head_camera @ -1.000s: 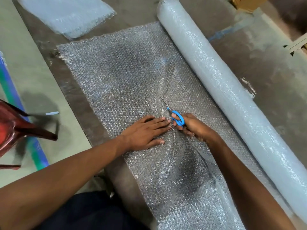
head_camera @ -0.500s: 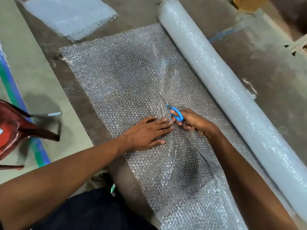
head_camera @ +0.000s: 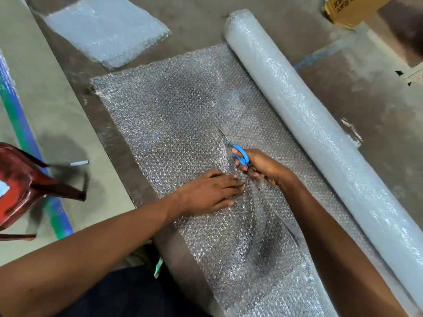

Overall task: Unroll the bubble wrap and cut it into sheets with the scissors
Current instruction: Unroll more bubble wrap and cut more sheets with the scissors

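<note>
An unrolled length of bubble wrap [head_camera: 164, 110] lies flat on the floor, still joined to the long roll [head_camera: 320, 124] along its right side. My right hand [head_camera: 263, 167] grips the blue-handled scissors [head_camera: 239, 154], whose thin blades point away from me into the wrap. A cut line runs from the near edge up to the scissors. My left hand [head_camera: 208, 193] lies flat, palm down, on the wrap just left of the cut, its fingertips close to my right hand.
A stack of cut bubble wrap sheets [head_camera: 105, 30] lies at the far left. A red plastic chair [head_camera: 25, 186] stands at the left beside a blue-green floor stripe [head_camera: 25, 143]. A cardboard box [head_camera: 352, 10] sits at the top right.
My right hand has pushed the scissors a little farther away from me along the cut. My left hand has stayed flat on the wrap.
</note>
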`<move>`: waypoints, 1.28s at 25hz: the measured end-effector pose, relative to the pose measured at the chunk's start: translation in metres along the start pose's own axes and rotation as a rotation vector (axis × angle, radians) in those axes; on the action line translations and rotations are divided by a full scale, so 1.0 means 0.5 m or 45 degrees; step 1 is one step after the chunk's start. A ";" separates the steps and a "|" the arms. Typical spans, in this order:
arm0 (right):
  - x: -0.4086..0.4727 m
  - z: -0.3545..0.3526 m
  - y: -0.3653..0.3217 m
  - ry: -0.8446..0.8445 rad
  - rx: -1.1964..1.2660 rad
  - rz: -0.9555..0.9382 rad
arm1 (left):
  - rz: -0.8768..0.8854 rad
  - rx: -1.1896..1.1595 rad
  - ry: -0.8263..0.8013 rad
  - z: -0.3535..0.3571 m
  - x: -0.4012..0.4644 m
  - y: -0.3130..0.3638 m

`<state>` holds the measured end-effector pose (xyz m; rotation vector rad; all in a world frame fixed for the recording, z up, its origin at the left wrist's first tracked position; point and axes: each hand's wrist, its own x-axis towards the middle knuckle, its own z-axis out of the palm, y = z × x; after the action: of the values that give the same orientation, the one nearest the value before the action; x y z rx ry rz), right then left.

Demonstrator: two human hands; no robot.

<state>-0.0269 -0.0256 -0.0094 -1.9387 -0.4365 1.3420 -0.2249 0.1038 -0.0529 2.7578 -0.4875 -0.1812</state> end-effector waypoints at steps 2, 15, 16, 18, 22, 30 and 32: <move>0.007 -0.007 -0.004 0.005 -0.012 -0.004 | -0.119 0.016 0.195 -0.024 -0.013 -0.030; 0.040 0.009 -0.033 0.013 -0.029 -0.013 | -0.228 0.085 0.052 -0.037 -0.020 -0.186; 0.044 0.014 -0.035 0.025 -0.023 -0.014 | -0.224 0.081 0.048 -0.038 -0.020 -0.186; 0.053 0.018 -0.040 0.043 -0.026 -0.023 | -0.217 0.078 0.039 -0.041 -0.021 -0.185; 0.062 0.025 -0.054 0.034 -0.014 -0.021 | -0.217 0.078 0.014 -0.039 -0.022 -0.184; 0.093 0.025 -0.080 0.008 -0.053 -0.003 | -0.206 0.067 0.014 -0.034 -0.023 -0.187; 0.100 0.036 -0.088 0.018 -0.029 -0.017 | -0.212 0.073 0.020 -0.036 -0.025 -0.186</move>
<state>-0.0178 0.0427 -0.0142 -1.9593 -0.4588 1.3196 -0.2043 0.1958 -0.0672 2.8538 -0.2628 -0.1881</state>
